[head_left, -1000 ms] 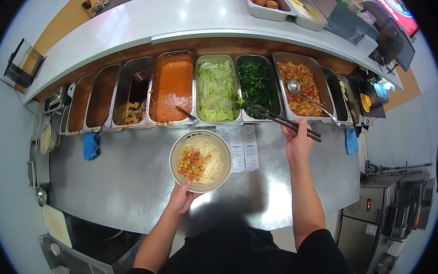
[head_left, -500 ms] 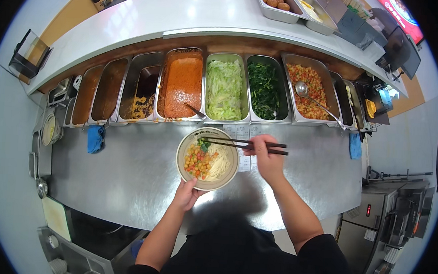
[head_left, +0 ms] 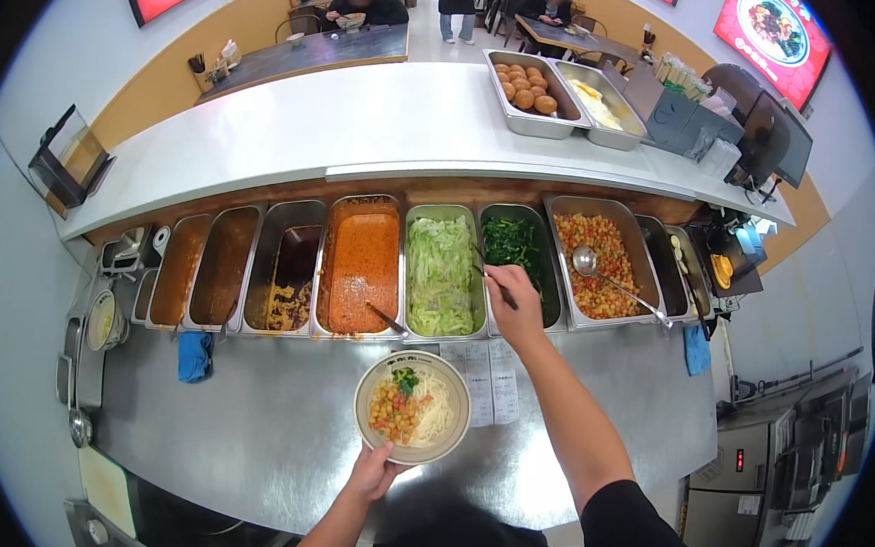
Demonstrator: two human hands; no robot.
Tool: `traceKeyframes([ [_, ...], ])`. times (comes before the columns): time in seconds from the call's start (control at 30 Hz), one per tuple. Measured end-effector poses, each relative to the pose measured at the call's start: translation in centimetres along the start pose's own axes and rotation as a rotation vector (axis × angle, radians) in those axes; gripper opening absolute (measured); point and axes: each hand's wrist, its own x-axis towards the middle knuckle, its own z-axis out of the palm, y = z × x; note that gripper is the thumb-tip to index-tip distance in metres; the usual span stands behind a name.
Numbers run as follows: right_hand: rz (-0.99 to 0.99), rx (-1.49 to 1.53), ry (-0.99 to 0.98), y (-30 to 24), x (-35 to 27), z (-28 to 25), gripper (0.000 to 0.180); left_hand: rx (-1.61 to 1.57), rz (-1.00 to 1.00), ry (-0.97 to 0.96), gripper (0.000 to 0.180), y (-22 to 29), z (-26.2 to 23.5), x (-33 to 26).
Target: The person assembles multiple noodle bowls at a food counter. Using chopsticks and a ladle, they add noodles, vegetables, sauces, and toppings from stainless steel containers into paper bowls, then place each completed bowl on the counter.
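My left hand (head_left: 374,469) grips the near edge of a pale round bowl (head_left: 460,415) held above the steel worktop. Inside it lie pale noodles (head_left: 436,414), a heap of diced orange, yellow and red topping (head_left: 395,411) and a small clump of dark greens (head_left: 405,379). Closed around dark chopsticks (head_left: 479,265), my right hand (head_left: 516,303) reaches over the food pans. The tips point toward the border between the shredded lettuce pan (head_left: 439,284) and the dark leafy greens pan (head_left: 510,243). Whether they pinch any food is too small to tell.
A row of steel pans runs along the back, including an orange sauce pan (head_left: 361,259) and a diced-vegetable pan with a ladle (head_left: 585,262). Paper slips (head_left: 481,381) lie beside the bowl. Blue cloths (head_left: 193,357) hang at the pans' front. People sit beyond the white counter (head_left: 267,113).
My right hand has moved the chopsticks from the bowl out over the lettuce and greens pans. A clump of greens stays in the bowl. The view has tilted up, showing the dining area.
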Motion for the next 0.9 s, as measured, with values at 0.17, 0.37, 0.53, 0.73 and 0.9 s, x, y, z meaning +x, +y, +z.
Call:
traceKeyframes([
  [0.17,0.172,0.081,-0.175,1.7,-0.9,2.6,0.015,-0.022,0.011,-0.012,0.057,-0.3,-0.3,-0.2],
  [0.37,0.532,0.331,-0.209,-0.8,-1.1,-1.4,0.021,-0.009,0.002,0.044,0.054,-0.5,0.1,-0.4],
  [0.53,0.65,0.393,-0.18,-0.1,-1.8,-1.7,0.024,0.004,-0.004,0.051,0.052,-0.2,0.2,-0.5],
  [0.73,0.63,0.439,0.083,3.6,-4.1,0.5,0.03,0.063,-0.003,0.036,0.055,0.0,0.4,-0.4],
  [0.9,0.672,0.52,0.153,3.9,-4.3,-1.8,0.033,0.078,-0.004,0.08,0.055,-0.2,0.5,-0.4],
])
